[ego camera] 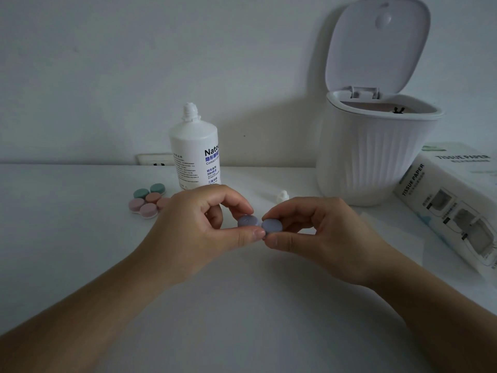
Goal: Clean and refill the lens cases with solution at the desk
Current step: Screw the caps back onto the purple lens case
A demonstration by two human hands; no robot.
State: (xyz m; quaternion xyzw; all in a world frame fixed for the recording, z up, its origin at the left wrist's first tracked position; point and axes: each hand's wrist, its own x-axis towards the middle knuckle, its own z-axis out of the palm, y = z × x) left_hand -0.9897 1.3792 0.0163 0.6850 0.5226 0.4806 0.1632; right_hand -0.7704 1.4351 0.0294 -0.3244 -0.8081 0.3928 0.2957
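A lilac lens case (259,224) with two round caps is held above the white desk at centre. My left hand (199,227) pinches its left cap between thumb and fingers. My right hand (320,232) pinches its right cap the same way. The white solution bottle (195,154) stands uncapped behind my left hand. Its small white cap (282,196) lies on the desk to the right of the bottle. Several other lens cases, green (149,191) and pink (146,207), lie grouped at the left.
A white ribbed bin (376,157) with its lid up stands at the back right. A tissue paper pack (454,200) lies at the right edge, with a sheet of tissue (398,232) in front of it. A wall socket (156,159) sits behind the bottle.
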